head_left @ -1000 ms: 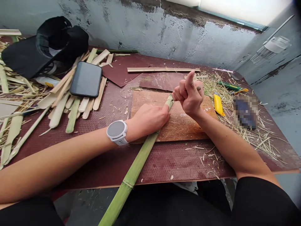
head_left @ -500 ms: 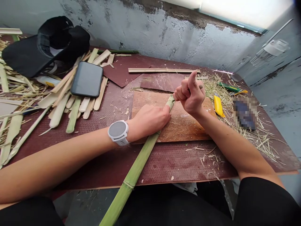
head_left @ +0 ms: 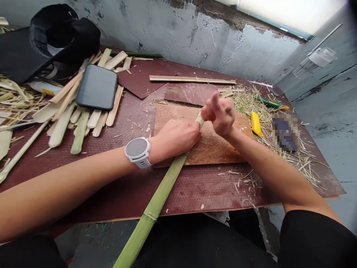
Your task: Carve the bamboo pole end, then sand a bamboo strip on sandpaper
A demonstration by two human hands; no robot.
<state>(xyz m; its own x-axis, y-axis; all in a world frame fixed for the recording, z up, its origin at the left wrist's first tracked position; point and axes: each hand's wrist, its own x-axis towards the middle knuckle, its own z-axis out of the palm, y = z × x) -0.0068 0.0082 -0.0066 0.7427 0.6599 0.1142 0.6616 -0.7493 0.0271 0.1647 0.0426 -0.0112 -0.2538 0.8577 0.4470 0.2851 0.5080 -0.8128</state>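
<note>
Green bamboo, a long split stalk (head_left: 156,203), is laid slanting across the dark red desk (head_left: 117,193), with its far end on a brown wooden board (head_left: 223,149) and its near end past the desk edge. The stalk is pressed down by the left hand (head_left: 175,138), which is closed over it; a white round watch (head_left: 137,152) is worn on that wrist. The right hand (head_left: 220,115) is closed in a fist at the tip of the stalk, blurred, and a thin dark tool seems to be gripped in it. A yellow utility knife (head_left: 255,123) is seen near, on straw-like shavings. A black phone (head_left: 97,87) is laid on pale bamboo strips (head_left: 80,128).
</note>
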